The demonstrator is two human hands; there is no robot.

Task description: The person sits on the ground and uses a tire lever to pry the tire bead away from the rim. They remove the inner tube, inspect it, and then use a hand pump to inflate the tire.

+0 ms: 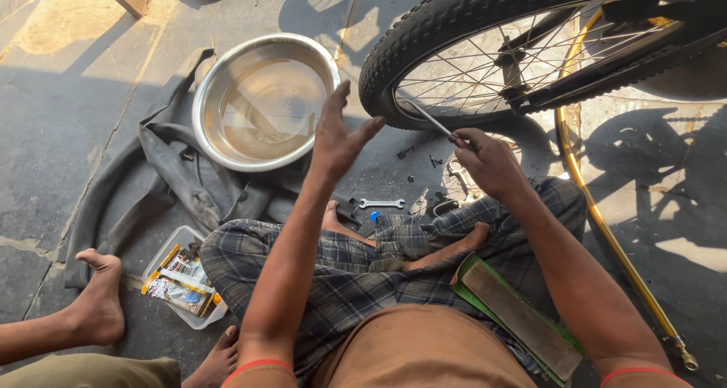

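At the far left, another person's bare foot (97, 301) rests on the ground beside a clear plastic box (182, 278) of patch supplies. Past it, a grey inner tube (163, 172) lies around a steel basin (261, 100) of water.

Your left hand (337, 134) is raised in the air between the basin and the tyre (469, 13), fingers spread apart, holding and touching nothing. Keep it free to steady the wheel rim when you work the tool, I judge.

A small spanner (382, 203) lies on the ground ahead of your knees, with loose small parts near it.

Your right hand (485, 157) is closed around a thin metal tool (429, 118), whose tip points up toward the tyre's lower edge. Hold it low and firm, and keep the tip off the spokes (485, 70). To the right, a yellow rim (606, 221) lies flat.
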